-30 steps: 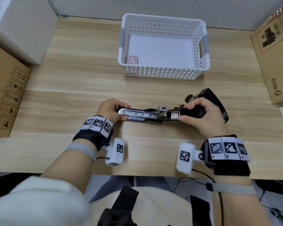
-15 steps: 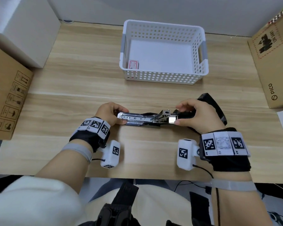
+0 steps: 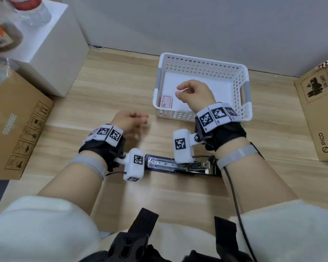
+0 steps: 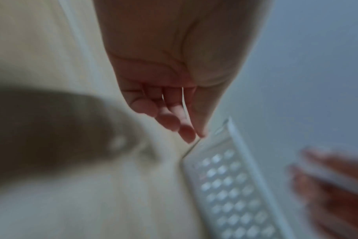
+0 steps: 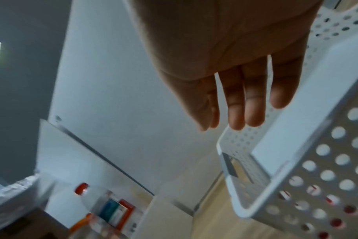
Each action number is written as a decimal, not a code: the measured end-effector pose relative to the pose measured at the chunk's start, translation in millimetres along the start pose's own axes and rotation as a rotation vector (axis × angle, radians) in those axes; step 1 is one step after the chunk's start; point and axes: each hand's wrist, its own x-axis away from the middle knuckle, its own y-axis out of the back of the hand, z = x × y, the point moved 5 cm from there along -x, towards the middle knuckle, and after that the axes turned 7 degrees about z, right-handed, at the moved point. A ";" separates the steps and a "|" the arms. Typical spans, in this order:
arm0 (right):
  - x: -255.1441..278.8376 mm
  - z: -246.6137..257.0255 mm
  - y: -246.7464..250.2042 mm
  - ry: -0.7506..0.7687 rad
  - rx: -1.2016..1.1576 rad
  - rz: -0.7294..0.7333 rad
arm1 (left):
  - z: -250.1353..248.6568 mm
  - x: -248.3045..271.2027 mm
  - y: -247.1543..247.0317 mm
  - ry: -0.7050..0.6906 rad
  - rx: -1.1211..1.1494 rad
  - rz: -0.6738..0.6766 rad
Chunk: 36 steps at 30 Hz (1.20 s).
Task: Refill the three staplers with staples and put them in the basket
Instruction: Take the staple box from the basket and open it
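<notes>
An opened black stapler (image 3: 163, 163) with its metal staple rail exposed lies flat near the table's front edge, partly hidden under both wrist cameras. No hand touches it. My left hand (image 3: 140, 119) hovers left of the white perforated basket (image 3: 203, 60), fingers relaxed and empty (image 4: 174, 121). My right hand (image 3: 180, 91) hangs over the basket's left half with loose, empty fingers (image 5: 241, 110). A small red-and-white staple box (image 3: 166, 101) lies in the basket's near left corner. Only this one stapler is in view.
A cardboard box (image 3: 21, 129) stands at the left and another (image 3: 318, 114) at the right. A white box (image 3: 51, 48) at the back left carries bottles (image 3: 32, 10). A grey wall closes the far side.
Both hands have let go of the stapler and risen forward, the right over the basket, the left beside it. The stapler stays on the table, still open.
</notes>
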 end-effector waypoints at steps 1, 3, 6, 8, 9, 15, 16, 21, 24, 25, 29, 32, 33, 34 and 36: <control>-11.1 -4.9 -4.0 -0.047 0.030 -0.001 | -11.3 -5.6 3.1 -0.024 0.006 -0.027; -29.8 -11.5 -10.8 -0.123 0.125 0.010 | -30.0 -18.4 6.2 -0.055 0.011 -0.063; -53.2 -19.6 -23.1 -0.194 0.317 0.074 | -41.6 -38.3 1.2 -0.027 -0.011 -0.042; -66.2 -26.6 -33.8 -0.230 0.468 0.142 | -42.6 -47.4 -4.6 -0.015 -0.036 0.009; -71.2 -31.4 -39.6 -0.254 0.546 0.187 | -42.3 -50.8 -6.8 -0.016 -0.050 0.034; -80.9 -44.0 -49.5 -0.270 0.602 0.259 | -44.5 -56.7 -6.4 -0.041 -0.077 0.123; -81.0 -43.3 -47.9 -0.248 0.567 0.234 | -44.7 -56.6 -6.5 -0.044 -0.073 0.128; -78.5 -41.9 -42.1 -0.175 0.417 0.194 | -44.8 -56.4 -7.7 -0.054 -0.075 0.129; -76.5 -42.1 -40.6 -0.170 0.360 0.170 | -43.2 -57.0 -7.5 -0.035 -0.071 0.132; -75.9 -42.2 -40.7 -0.170 0.333 0.167 | -42.4 -56.8 -7.7 -0.030 -0.066 0.128; -74.2 -40.6 -35.0 -0.147 0.210 0.132 | -40.9 -55.5 -9.2 -0.018 -0.060 0.074; -69.0 -32.0 -22.6 -0.135 0.121 0.121 | -44.1 -52.3 -10.6 -0.013 -0.082 0.030; -65.3 -28.5 -18.1 -0.137 0.081 0.135 | -45.3 -51.4 -11.2 -0.006 -0.092 0.022; -60.1 -23.8 -13.8 -0.138 0.041 0.162 | -46.6 -50.5 -11.1 -0.004 -0.104 0.006; -47.4 -14.0 -7.0 -0.122 -0.046 0.246 | -51.6 -47.5 -7.4 -0.036 -0.124 -0.072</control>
